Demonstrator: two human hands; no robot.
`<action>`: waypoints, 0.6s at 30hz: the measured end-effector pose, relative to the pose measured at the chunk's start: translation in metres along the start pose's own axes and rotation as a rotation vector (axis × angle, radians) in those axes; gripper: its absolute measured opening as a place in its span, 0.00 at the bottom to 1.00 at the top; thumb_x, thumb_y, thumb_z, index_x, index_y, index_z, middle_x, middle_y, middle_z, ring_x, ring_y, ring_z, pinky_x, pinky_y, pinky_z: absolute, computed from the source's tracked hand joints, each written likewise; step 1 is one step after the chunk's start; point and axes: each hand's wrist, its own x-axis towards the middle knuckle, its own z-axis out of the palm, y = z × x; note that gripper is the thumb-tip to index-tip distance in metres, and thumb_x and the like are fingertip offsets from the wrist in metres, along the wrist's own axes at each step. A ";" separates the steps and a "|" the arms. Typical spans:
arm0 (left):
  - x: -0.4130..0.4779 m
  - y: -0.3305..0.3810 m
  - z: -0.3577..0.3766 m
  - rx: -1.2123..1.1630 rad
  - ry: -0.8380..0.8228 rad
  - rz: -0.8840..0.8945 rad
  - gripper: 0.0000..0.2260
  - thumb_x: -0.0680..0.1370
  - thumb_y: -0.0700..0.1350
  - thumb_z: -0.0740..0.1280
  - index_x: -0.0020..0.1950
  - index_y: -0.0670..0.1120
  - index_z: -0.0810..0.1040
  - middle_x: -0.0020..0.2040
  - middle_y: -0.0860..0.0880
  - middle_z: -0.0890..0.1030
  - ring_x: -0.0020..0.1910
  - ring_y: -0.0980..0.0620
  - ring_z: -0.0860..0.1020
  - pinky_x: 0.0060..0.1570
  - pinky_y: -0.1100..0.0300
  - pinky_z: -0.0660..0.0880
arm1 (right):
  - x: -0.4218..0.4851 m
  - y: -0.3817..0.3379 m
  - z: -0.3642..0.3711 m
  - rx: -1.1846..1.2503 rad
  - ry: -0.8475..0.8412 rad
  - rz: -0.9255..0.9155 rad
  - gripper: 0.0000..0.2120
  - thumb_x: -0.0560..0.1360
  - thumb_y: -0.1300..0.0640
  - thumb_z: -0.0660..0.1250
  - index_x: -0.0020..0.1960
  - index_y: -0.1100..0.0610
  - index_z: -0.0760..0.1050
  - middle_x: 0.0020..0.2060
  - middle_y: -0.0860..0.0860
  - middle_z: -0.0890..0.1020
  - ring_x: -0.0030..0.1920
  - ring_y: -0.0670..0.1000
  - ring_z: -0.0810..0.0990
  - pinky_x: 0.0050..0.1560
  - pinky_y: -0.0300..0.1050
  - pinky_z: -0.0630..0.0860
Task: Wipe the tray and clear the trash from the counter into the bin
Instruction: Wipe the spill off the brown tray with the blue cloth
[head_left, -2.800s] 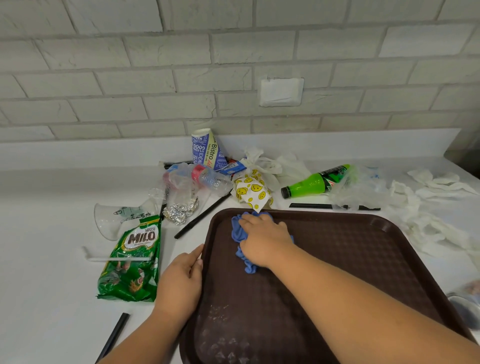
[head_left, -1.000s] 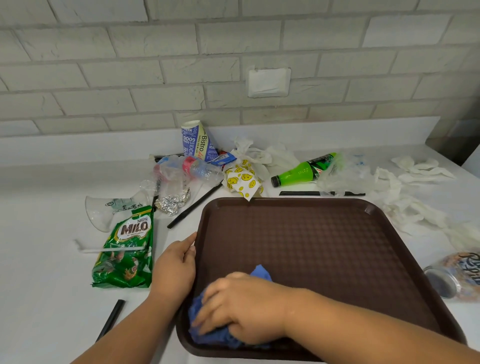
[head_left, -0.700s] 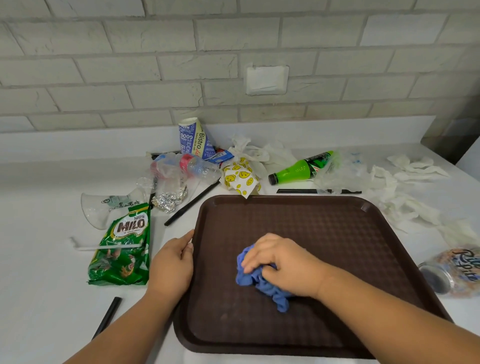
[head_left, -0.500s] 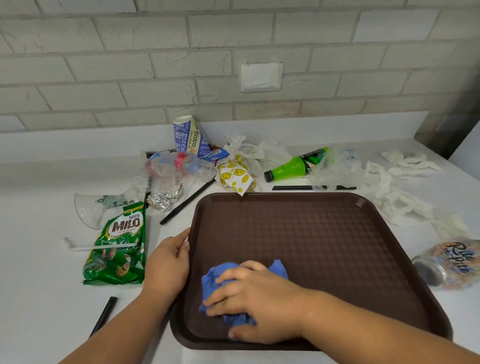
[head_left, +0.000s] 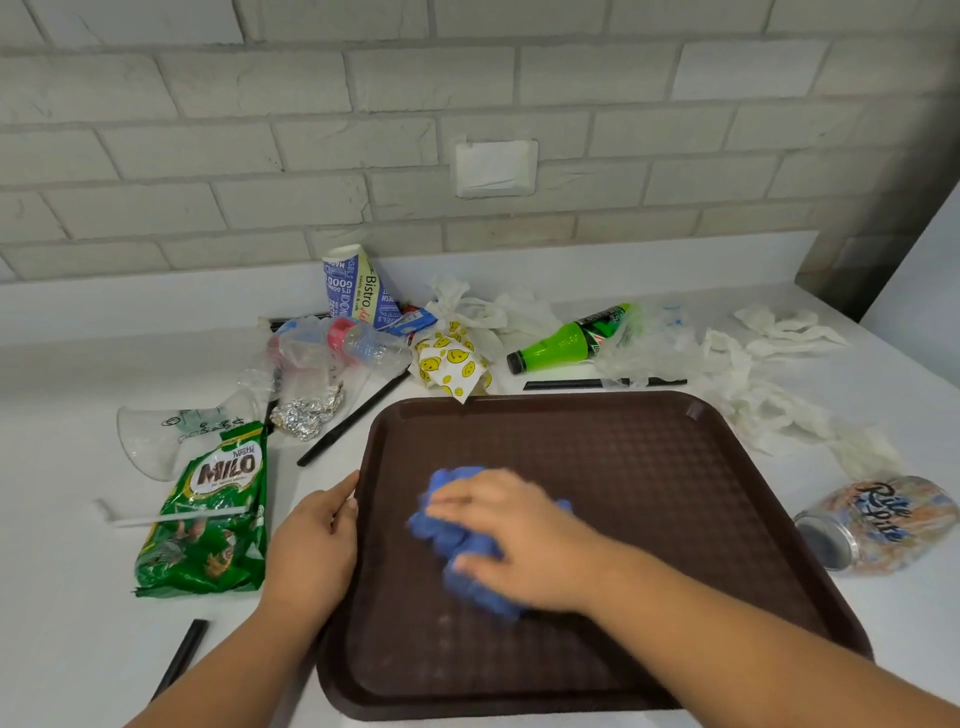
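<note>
A dark brown tray (head_left: 649, 467) lies on the white counter in front of me. My right hand (head_left: 519, 540) lies on top of a crumpled blue cloth (head_left: 457, 540) in the tray's left half, fingers curled over it; both are blurred. My left hand (head_left: 317, 545) holds the tray's left rim, thumb on the edge. Trash lies around the tray: a green Milo packet (head_left: 208, 514), a foil ball (head_left: 306, 413), a green bottle (head_left: 571, 338), a smiley-print wrapper (head_left: 452, 364), a can (head_left: 878, 525). The bin is out of view.
Behind the tray are a paper cup (head_left: 353, 283), a clear plastic bottle (head_left: 363, 343), a clear cup (head_left: 156, 436), black straws (head_left: 348, 421), a white straw (head_left: 171, 517) and crumpled white gloves (head_left: 769, 395). A brick wall backs the counter.
My right hand has swept the blue cloth back and forth over the tray; since half a second ago it moved from the near left edge toward the middle. My left hand stayed on the rim.
</note>
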 end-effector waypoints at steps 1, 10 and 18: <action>0.000 0.000 0.000 0.001 0.002 -0.001 0.16 0.80 0.44 0.59 0.67 0.52 0.74 0.56 0.47 0.80 0.57 0.47 0.76 0.53 0.56 0.71 | 0.006 -0.010 0.009 -0.063 -0.130 -0.022 0.26 0.73 0.46 0.65 0.70 0.47 0.67 0.70 0.42 0.67 0.71 0.49 0.61 0.69 0.54 0.59; -0.001 0.002 0.000 0.023 -0.012 0.012 0.16 0.80 0.44 0.58 0.68 0.54 0.73 0.48 0.51 0.78 0.47 0.55 0.73 0.46 0.58 0.68 | 0.097 0.007 0.015 -0.330 -0.271 0.165 0.33 0.72 0.63 0.68 0.74 0.51 0.61 0.73 0.44 0.61 0.71 0.53 0.58 0.65 0.56 0.65; 0.000 0.003 -0.001 -0.009 -0.010 0.002 0.16 0.80 0.44 0.59 0.67 0.53 0.74 0.50 0.51 0.79 0.52 0.50 0.77 0.48 0.60 0.69 | 0.131 0.022 -0.001 -0.397 -0.364 0.304 0.27 0.81 0.51 0.53 0.77 0.50 0.49 0.77 0.42 0.49 0.75 0.51 0.51 0.67 0.61 0.58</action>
